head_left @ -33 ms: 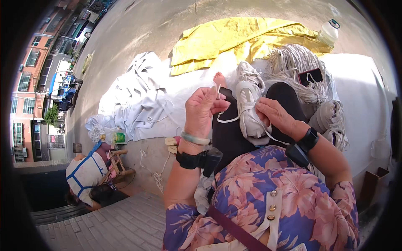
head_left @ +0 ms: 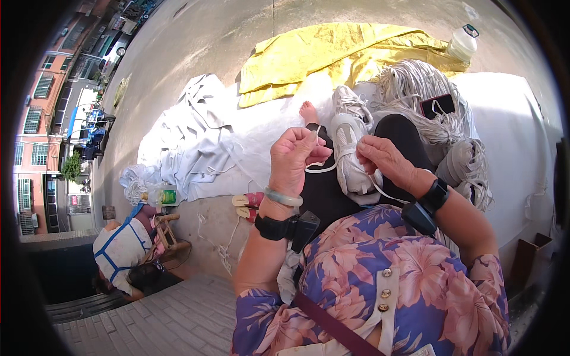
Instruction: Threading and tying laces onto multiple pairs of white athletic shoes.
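My left hand (head_left: 292, 159) is closed, thumb and fingertips pinching the end of a white shoelace (head_left: 323, 169). The lace loops from there across to a pale grey-white sneaker (head_left: 355, 169), which lies on my lap between my legs. Over the sneaker's right side, my right hand (head_left: 389, 161) is closed with its fingertips together; what they hold is hidden. Another stretch of lace trails from below that hand toward my waist. Just beyond the sneaker's toe end rests a second pale sneaker (head_left: 351, 102) with laces across it.
Bundles of white laces (head_left: 415, 89) lie at the right, a phone (head_left: 437, 105) on them. A yellow cloth (head_left: 309, 56) and a plastic jug (head_left: 462, 44) are farther off. White fabric pieces (head_left: 190, 130) lie left. Pink sandals (head_left: 248, 204) sit nearby; another person (head_left: 124, 249) bends at lower left.
My left hand has shifted slightly right and down, closer to the sneaker, still pinching the lace. My right hand has moved a little left across the sneaker.
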A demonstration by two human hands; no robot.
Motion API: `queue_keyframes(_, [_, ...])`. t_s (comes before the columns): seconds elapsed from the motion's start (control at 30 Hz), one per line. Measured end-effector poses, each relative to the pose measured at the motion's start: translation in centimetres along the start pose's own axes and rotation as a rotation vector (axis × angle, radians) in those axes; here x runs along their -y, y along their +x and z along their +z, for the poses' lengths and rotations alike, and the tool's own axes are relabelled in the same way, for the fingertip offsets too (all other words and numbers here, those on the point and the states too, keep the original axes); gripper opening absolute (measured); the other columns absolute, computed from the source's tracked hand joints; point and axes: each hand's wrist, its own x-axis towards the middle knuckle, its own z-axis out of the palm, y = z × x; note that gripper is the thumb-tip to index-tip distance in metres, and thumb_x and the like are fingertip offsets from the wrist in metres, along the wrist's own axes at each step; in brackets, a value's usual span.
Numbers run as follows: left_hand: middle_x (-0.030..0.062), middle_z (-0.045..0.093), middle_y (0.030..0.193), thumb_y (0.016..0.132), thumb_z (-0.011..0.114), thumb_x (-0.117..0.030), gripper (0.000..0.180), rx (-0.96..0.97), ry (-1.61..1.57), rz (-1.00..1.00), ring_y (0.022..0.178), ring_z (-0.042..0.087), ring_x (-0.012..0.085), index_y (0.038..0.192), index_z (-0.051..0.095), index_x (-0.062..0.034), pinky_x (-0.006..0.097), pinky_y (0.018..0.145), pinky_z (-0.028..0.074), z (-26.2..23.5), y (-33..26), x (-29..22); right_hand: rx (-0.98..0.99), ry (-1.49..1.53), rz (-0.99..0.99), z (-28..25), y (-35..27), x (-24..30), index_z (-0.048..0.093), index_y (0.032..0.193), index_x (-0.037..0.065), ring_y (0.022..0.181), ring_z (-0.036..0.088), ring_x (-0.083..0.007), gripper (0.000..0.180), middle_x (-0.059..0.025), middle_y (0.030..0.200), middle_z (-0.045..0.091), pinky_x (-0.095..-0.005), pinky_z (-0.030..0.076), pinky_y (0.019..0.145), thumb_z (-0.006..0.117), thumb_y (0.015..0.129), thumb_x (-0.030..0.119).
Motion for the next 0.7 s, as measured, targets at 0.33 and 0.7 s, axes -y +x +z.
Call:
queue_keyframes(0.33, [0.0096,0.061,0.080,0.085,0.055,-0.010,0.025,0.128,0.106,-0.047,0.064,0.062,0.0140,0.104,0.042,-0.0004,0.024,0.059,0.052,3.2,0.1,5.6,-0.069,0.118,-0.171,0.7,0.6,-0.4,0.067,0.091,0.001,0.074,0.053,-0.0070,0.023,-0.0010,0.080,0.061,-0.0223,0.043,0.068,0.059,0.085,0.021])
queue_keyframes(0.7, [0.0105,0.060,0.077,0.083,0.059,-0.012,0.031,0.103,0.020,-0.147,0.061,0.061,0.0151,0.103,0.040,0.0003,0.024,0.057,0.052,3.7,-0.1,5.9,-0.043,0.253,-0.084,0.2,0.0,-0.8,0.066,0.095,0.000,0.069,0.052,-0.0050,0.022,-0.0011,0.078,0.062,-0.0184,0.041,0.061,0.062,0.084,0.018])
